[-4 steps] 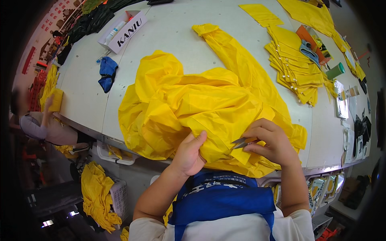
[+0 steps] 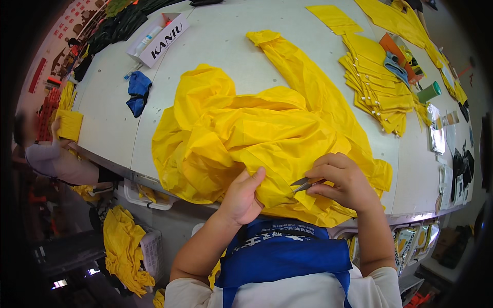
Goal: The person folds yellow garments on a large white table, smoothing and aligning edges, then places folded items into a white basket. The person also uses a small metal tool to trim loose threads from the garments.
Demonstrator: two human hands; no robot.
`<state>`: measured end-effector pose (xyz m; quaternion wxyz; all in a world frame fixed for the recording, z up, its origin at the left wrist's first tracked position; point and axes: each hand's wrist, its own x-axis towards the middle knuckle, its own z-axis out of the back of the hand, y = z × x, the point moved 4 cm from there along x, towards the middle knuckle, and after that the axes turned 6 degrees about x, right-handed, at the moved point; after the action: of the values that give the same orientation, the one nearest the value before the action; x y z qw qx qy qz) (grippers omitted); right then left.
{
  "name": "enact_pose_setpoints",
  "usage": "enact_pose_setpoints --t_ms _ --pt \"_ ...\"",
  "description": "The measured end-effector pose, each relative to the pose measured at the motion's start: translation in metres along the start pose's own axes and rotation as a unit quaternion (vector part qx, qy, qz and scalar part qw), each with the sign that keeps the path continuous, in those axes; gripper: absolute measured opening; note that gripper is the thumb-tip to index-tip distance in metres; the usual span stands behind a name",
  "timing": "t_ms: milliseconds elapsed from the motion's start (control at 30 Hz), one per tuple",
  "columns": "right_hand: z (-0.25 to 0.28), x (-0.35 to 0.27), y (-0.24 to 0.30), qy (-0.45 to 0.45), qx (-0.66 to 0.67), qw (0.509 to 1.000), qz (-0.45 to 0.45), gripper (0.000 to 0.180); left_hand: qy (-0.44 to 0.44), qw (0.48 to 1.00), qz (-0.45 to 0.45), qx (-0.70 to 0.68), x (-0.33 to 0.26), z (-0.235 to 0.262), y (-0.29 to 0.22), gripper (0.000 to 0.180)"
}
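Observation:
A yellow garment of thin, smooth cloth (image 2: 277, 128) lies rumpled at the table's near edge, one sleeve stretching away toward the back. With thumb on top, my left hand (image 2: 243, 199) grips its near edge; the other fingers are partly hidden under the cloth. My right hand (image 2: 343, 180) holds small thread snips (image 2: 303, 185) between thumb and fingers. The snips' two blades are apart and point left, at the cloth just right of my left hand. Whether a thread lies between the blades is too small to tell.
Folded yellow pieces (image 2: 377, 82) are stacked at the right, by an orange box (image 2: 398, 59) and a green cylinder (image 2: 429, 92). A white box (image 2: 163, 41) and blue cloth (image 2: 137, 94) lie left. Beyond the left edge, a person (image 2: 56, 159) handles yellow cloth. Below, yellow cloth (image 2: 123, 246) overhangs a crate.
My right hand has shifted slightly left with the snips, bringing the blades nearer my left hand. The left hand keeps its hold. At far left, the person's yellow cloth has moved a little.

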<state>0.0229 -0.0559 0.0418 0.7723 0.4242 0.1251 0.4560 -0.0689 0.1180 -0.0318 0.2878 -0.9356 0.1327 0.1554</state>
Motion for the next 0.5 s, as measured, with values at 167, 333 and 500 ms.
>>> enact_pose_setpoints --t_ms 167,333,500 --pt "-0.0039 0.0001 -0.0018 -0.010 0.024 1.000 0.002 0.025 -0.005 1.000 0.010 -0.001 -0.0004 0.0018 0.0016 0.043" --pt "-0.0054 0.0017 0.0001 -0.011 -0.003 1.000 0.022 0.024 -0.008 1.000 0.006 0.021 -0.0012 0.0000 0.0004 0.047" --pt "-0.0096 -0.0006 -0.0073 -0.026 0.046 0.999 0.006 0.022 -0.003 1.000 0.007 0.008 -0.0004 0.0002 0.0001 0.043"
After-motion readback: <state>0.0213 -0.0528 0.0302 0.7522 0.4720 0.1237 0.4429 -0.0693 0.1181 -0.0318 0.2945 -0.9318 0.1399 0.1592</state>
